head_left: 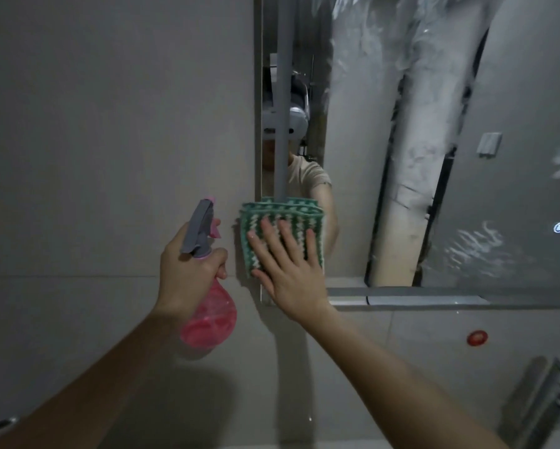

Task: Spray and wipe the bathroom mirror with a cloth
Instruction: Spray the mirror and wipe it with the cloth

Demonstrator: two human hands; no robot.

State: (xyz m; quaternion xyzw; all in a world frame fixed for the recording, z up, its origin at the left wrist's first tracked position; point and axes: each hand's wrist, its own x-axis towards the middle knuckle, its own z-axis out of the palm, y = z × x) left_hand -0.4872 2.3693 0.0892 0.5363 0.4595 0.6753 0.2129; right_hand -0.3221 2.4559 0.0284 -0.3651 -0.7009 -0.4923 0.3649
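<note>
- Right hand (291, 273): fingers spread flat, pressing the folded green-and-white cloth (283, 231) against the mirror (466, 157) at its lower left corner.
- Left hand (188, 270): clamped round the neck of the pink spray bottle (207, 315), held just left of the mirror's edge.
- Risk: the cloth overhangs the mirror's edge onto the wall; judged likely to slip from under the open palm.
- Risk: wet streaks across the mirror may dry as smears.

The right hand (291, 270) covers the middle and lower right of the cloth (272, 215). The left hand (188, 270) hides the spray bottle (210, 315) neck. The mirror (434, 140) runs off the top and right edges. A tap (557, 393) at the lower right corner is blurred and cut off.
</note>
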